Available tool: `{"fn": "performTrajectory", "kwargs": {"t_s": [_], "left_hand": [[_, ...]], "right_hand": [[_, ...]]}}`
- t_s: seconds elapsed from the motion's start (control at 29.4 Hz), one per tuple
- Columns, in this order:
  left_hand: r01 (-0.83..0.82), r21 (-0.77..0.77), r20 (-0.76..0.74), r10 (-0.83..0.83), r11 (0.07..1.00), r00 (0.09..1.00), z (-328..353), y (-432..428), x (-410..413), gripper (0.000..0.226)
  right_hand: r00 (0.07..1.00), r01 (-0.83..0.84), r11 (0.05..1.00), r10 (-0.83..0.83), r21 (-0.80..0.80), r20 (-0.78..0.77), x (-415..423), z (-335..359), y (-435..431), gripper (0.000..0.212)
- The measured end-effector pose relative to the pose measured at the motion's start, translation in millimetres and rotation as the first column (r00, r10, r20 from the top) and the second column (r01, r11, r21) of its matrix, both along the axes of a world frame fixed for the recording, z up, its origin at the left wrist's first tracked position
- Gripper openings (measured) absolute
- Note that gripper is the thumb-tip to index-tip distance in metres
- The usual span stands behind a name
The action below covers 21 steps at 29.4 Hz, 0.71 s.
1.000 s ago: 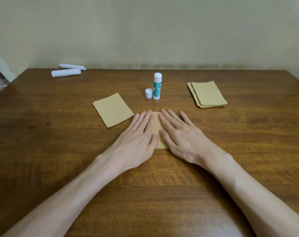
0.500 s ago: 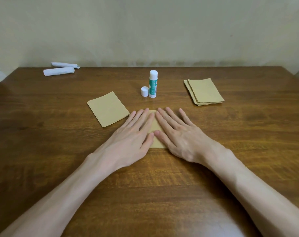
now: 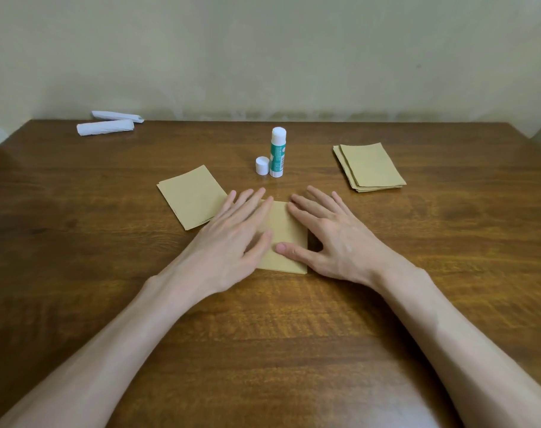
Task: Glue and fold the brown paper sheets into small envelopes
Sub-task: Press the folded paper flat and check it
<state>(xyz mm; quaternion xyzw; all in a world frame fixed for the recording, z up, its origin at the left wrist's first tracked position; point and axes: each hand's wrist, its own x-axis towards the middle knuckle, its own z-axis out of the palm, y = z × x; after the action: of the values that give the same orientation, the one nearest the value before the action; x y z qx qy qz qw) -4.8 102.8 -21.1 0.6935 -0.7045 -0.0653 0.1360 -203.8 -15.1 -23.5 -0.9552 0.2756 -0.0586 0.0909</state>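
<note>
A folded brown paper piece [image 3: 286, 230] lies flat on the wooden table [image 3: 108, 273] in front of me. My left hand [image 3: 232, 239] presses flat on its left part with straight fingers. My right hand [image 3: 331, 239] lies flat at its right edge, thumb on the paper, fingers spread. To the left sits a small stack of brown paper pieces [image 3: 192, 196]. A stack of brown sheets [image 3: 369, 166] lies at the right. The green-and-white glue stick [image 3: 277, 152] stands upright behind my hands, its white cap [image 3: 262, 165] standing beside it.
Two white rolled paper pieces [image 3: 108, 125] lie at the table's far left corner. A plain wall runs behind the table's far edge.
My hands have slid apart, the right one moving rightward, so the middle of the folded paper now shows between them.
</note>
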Motion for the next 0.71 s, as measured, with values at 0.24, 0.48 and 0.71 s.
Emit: {"fn": "performTrajectory", "kwargs": {"t_s": [0.24, 0.48, 0.71], "left_hand": [[-0.292, -0.222, -0.218, 0.245, 0.93, 0.945, 9.2, 4.1, 4.2, 0.028], [-0.245, -0.029, -0.06, 0.243, 0.969, 0.968, 11.7, 7.7, -2.6, 0.065], [-0.259, -0.011, -0.088, 0.257, 0.966, 0.962, 9.9, 6.6, -1.1, 0.069]], "right_hand": [[1.0, 0.003, 1.0, -0.003, 0.016, 0.014, -0.6, 0.2, 3.6, 0.102], [0.977, 0.156, 0.987, -0.159, 0.033, 0.143, 4.6, 3.9, 0.0, 0.082], [0.944, 0.248, 0.957, -0.273, 0.149, 0.182, 15.3, 9.8, -5.9, 0.045]]}}
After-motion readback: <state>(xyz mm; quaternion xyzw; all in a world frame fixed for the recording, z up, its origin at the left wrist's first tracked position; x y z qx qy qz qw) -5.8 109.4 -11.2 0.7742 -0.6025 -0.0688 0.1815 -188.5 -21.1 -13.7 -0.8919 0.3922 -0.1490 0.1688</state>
